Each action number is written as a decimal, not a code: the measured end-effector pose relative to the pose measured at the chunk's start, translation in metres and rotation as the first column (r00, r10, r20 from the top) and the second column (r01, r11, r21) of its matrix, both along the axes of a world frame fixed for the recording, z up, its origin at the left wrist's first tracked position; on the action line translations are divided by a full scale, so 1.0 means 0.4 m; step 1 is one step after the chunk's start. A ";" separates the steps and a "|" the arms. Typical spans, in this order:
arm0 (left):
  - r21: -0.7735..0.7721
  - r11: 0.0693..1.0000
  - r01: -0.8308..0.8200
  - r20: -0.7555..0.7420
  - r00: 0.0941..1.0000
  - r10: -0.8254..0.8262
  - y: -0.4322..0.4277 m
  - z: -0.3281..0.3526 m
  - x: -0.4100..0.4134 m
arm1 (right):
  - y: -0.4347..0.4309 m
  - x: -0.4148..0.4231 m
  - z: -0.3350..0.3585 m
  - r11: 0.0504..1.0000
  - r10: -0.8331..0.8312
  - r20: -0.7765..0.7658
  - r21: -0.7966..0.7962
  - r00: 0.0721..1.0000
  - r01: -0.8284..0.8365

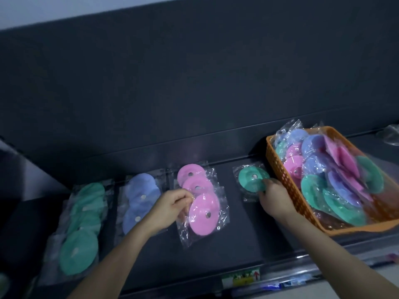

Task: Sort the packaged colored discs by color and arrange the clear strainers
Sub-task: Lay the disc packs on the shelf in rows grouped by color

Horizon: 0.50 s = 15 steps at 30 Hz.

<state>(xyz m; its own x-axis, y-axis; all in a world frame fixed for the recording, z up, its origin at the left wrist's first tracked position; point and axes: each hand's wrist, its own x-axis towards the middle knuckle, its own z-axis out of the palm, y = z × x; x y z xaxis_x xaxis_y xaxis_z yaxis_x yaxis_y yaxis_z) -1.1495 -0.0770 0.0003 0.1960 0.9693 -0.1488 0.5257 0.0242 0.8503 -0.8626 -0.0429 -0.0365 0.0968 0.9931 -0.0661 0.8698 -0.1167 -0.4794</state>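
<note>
Your left hand (172, 201), in the middle of the frame, has its fingers curled in, and the fingertips pinch the left edge of the clear wrapper around the nearest pink disc (204, 214). That packet lies flat on the dark shelf (237, 234) and overlaps the lower end of the pink row (192, 180), which runs up and away from it.

Your right hand (274, 197), right of centre, is closed on the lower right rim of the lone green disc (252, 178). Its fingers are bent around the packet's edge, and the disc rests on the shelf just beside the orange basket (287, 175). How far the thumb wraps underneath is hidden.

The basket sits at the right of the frame. It is heaped with wrapped discs in blue, pink and green, blurred toward its far side.

At the left of the frame lie two more sorted lines. The green row (82, 223) is furthest left, and the blue row (140, 201) lies between it and the pink one.

A clear object (391, 134) shows at the right edge, too blurred to identify.
</note>
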 end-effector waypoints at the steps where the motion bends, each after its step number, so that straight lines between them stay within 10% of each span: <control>1: -0.058 0.998 0.017 0.034 0.999 -0.015 -0.010 -0.008 -0.009 | -0.002 -0.003 -0.004 1.000 -0.007 -0.001 -0.004 1.000 0.007; 8: -0.148 0.981 -0.123 0.025 0.991 0.128 -0.032 -0.076 -0.011 | -0.024 -0.019 -0.013 1.000 0.028 0.103 0.000 0.994 -0.028; 15: 0.078 0.952 -0.296 -0.110 0.947 0.303 -0.035 -0.088 -0.007 | -0.031 -0.054 -0.025 0.993 0.085 0.173 0.068 0.981 -0.098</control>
